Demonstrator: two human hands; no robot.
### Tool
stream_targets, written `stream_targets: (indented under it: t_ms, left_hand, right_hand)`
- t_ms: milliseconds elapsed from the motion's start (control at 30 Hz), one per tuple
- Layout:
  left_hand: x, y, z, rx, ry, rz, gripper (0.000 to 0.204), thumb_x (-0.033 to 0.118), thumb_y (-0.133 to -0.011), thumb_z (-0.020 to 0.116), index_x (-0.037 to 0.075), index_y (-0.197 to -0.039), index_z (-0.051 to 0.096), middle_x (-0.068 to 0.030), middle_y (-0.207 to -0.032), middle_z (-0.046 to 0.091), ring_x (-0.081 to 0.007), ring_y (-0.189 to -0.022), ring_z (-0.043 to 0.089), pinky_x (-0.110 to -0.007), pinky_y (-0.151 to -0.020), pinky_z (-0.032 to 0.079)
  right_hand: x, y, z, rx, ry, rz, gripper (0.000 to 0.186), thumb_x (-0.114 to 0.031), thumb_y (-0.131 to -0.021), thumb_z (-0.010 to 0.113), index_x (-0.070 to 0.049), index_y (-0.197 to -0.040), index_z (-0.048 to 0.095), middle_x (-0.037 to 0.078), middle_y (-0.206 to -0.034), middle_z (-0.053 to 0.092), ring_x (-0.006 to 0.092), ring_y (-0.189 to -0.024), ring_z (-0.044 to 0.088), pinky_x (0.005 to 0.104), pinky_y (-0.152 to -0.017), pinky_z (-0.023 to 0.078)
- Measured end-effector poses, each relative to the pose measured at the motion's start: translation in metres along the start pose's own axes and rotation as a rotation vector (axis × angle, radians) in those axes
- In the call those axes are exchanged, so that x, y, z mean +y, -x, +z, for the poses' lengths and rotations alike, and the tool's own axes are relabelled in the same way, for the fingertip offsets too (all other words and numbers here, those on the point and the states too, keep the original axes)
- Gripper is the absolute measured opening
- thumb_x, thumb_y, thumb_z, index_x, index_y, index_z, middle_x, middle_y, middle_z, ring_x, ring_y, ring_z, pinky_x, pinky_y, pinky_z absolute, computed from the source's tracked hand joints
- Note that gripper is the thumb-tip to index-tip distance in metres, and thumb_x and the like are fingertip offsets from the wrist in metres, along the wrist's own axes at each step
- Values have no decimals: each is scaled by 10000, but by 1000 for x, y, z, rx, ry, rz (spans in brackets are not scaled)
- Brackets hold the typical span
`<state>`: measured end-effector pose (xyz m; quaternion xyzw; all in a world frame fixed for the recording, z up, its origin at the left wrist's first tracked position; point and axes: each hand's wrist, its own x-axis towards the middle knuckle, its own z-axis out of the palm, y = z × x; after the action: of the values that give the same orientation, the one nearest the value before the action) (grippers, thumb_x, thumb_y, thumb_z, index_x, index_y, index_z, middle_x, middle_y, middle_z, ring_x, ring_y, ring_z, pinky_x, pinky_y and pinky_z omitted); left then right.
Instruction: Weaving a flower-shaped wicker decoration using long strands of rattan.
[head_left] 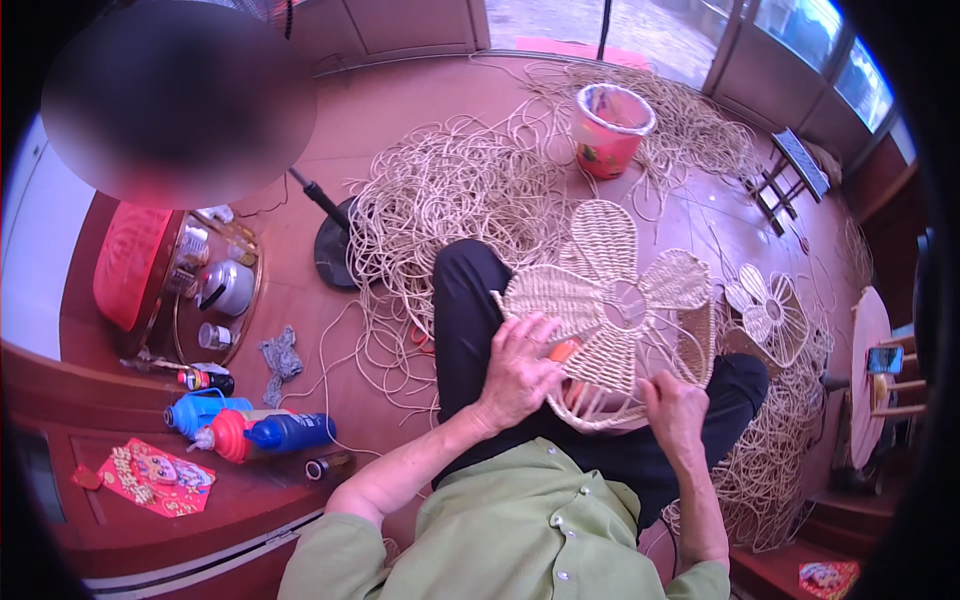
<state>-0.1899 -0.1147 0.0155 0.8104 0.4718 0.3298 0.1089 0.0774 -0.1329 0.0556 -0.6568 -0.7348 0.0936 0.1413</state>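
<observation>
A woven flower-shaped piece of pale cord (604, 240) rests over my lap, with several petals around a round centre. My left hand (522, 368) grips its near left side, fingers bent over the petal edge. Beside those fingers shows an orange object (565, 350), mostly covered, its kind unclear. My right hand (677, 412) is closed at the near right edge, its fingertips pinched where a thin cord (645, 366) runs up from them. Between my hands, the nearest petal has an open frame with bare strands (590, 402) across it.
Heaps of loose cord (460, 190) cover the floor ahead and right. A red bin (612, 130) stands beyond them. Another woven flower (772, 310) lies right. Bottles (290, 431) lie on the red cabinet at left, near a pole's black base (335, 245) and a small stool (790, 175).
</observation>
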Motion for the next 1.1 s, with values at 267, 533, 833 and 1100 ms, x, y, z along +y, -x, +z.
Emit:
stream_targets:
  t_ms: [267, 533, 833, 1100]
  left_hand:
    - [-11, -34, -33, 288, 133, 9, 148, 168, -808, 721, 59, -908, 712, -178, -1317, 581, -327, -1246, 518, -454, -1066, 355]
    - [-298, -20, -14, -152, -371, -701, 240, 140, -815, 660, 88, -1040, 726, -195, -1486, 409, -363, -1317, 444, -462, -1100, 372]
    - [-359, -114, 110, -220, -206, -703, 469, 154, -777, 719, 108, -1226, 591, -185, -1326, 516, -308, -1258, 478, -488, -1003, 416]
    - [-354, -124, 113, 58, 962, -1219, 561, 112, -810, 727, 84, -1300, 455, -83, -906, 617, -178, -791, 626, -360, -686, 520]
  right_hand:
    - [18, 24, -14, 12, -28, 30, 184, -177, -859, 706, -62, -826, 567, 117, -744, 619, 320, -683, 633, 431, -628, 455]
    - [15, 20, -21, -38, -16, 78, 178, -179, -843, 722, -68, -837, 582, 84, -730, 613, 286, -659, 626, 412, -609, 447]
    - [5, 27, -30, -65, 50, 154, 186, -187, -826, 734, -69, -854, 593, 84, -753, 623, 290, -660, 634, 407, -625, 454]
    - [5, 20, -30, -29, 10, 158, 169, -134, -804, 744, -58, -843, 598, 98, -735, 620, 287, -641, 623, 404, -602, 456]
